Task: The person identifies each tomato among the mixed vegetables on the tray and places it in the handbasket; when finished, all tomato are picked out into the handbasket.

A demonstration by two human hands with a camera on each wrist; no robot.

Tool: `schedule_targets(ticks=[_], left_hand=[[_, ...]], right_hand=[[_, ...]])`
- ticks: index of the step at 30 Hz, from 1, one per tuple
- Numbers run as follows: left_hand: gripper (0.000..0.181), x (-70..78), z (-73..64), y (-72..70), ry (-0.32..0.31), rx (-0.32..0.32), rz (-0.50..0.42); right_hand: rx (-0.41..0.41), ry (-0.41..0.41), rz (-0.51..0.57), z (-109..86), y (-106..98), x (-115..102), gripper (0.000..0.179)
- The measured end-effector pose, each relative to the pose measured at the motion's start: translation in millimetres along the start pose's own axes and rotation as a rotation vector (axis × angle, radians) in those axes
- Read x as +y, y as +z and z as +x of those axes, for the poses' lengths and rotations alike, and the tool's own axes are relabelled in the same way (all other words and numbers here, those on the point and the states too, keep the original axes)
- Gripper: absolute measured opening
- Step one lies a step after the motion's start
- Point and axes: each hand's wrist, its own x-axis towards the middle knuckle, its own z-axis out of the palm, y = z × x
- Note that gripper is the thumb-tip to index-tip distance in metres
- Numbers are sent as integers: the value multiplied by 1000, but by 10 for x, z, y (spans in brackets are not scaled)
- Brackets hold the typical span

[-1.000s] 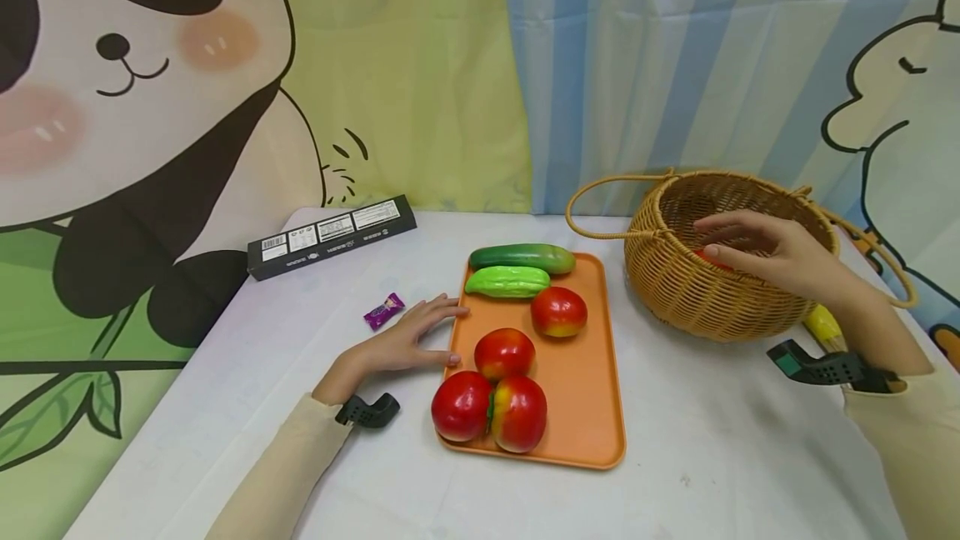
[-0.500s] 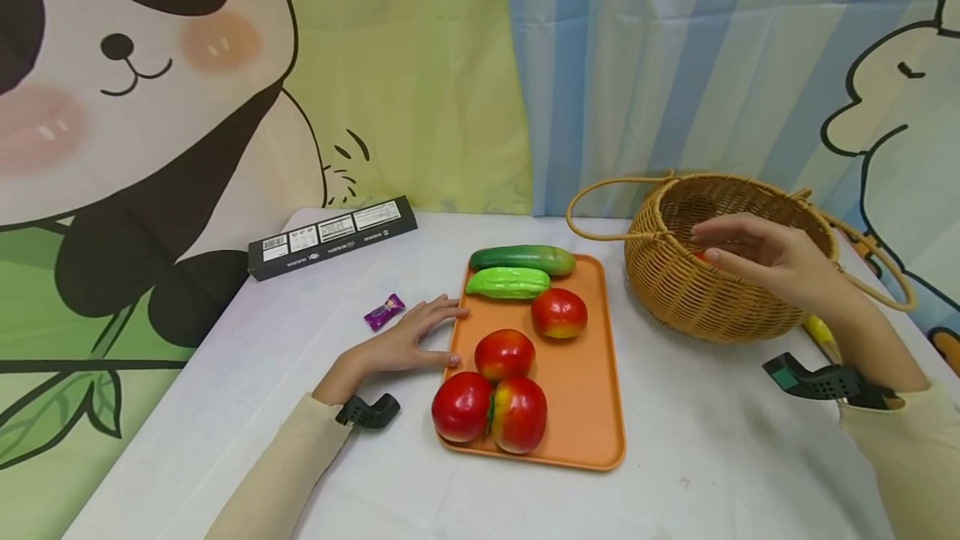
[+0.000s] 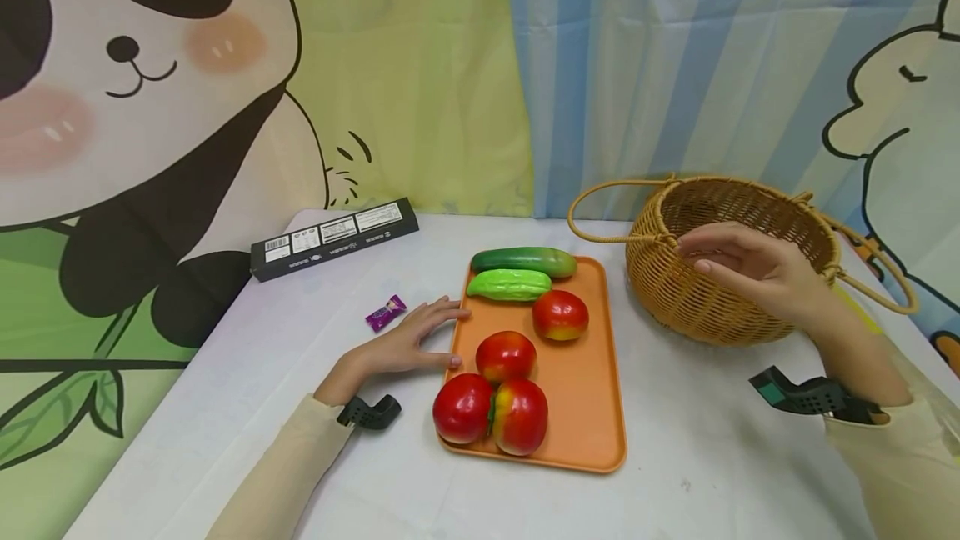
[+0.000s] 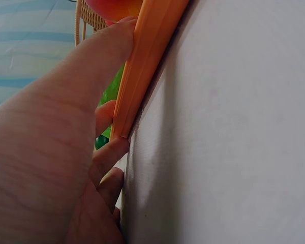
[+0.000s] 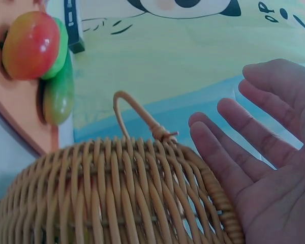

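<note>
My left hand (image 3: 408,340) rests at the left rim of an orange tray (image 3: 577,407), thumb and fingertips touching the edge; the left wrist view shows the fingers (image 4: 112,152) along its side. On the tray lie several glossy red-and-yellow toy fruits (image 3: 506,357), a dark green cucumber (image 3: 521,260) and a light green, bumpy gourd-like vegetable (image 3: 510,284). My right hand (image 3: 765,273) hovers at the near rim of a wicker basket (image 3: 712,307), holding nothing. In the right wrist view its fingers (image 5: 259,142) are loosely bent beside the basket rim. The basket's contents are mostly hidden.
A long black box (image 3: 333,238) lies at the back left, and a small purple wrapped candy (image 3: 386,313) near my left hand. One basket handle (image 3: 600,186) sticks out leftward. Something yellow (image 3: 858,311) shows partly behind my right forearm. A printed curtain closes off the back.
My right hand has come out from over the basket's opening toward its near left rim. The red thing seen beneath it earlier is now hidden. The left hand stays put.
</note>
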Motion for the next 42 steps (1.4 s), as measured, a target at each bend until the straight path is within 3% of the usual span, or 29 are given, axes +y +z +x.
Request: schedule_targets(ticks=[5,21,26,33,42], left_hand=[[74,10,6,-2,0,2,-7],[73,33,8,-7,-1,4,-11],[73,30,20,15,16,-1,0],[73,29,18,14,28,-1,15],[74,20,12,-1,32,6,27]], right_hand=[[-2,-5,-54,4,64,-1,34],[-14,-46,46,140,341,122,36],[-18,0,35,133,420,184,40],[-50,136,2,84,565,286,32],[-99,182,-40,118,716,438,35]])
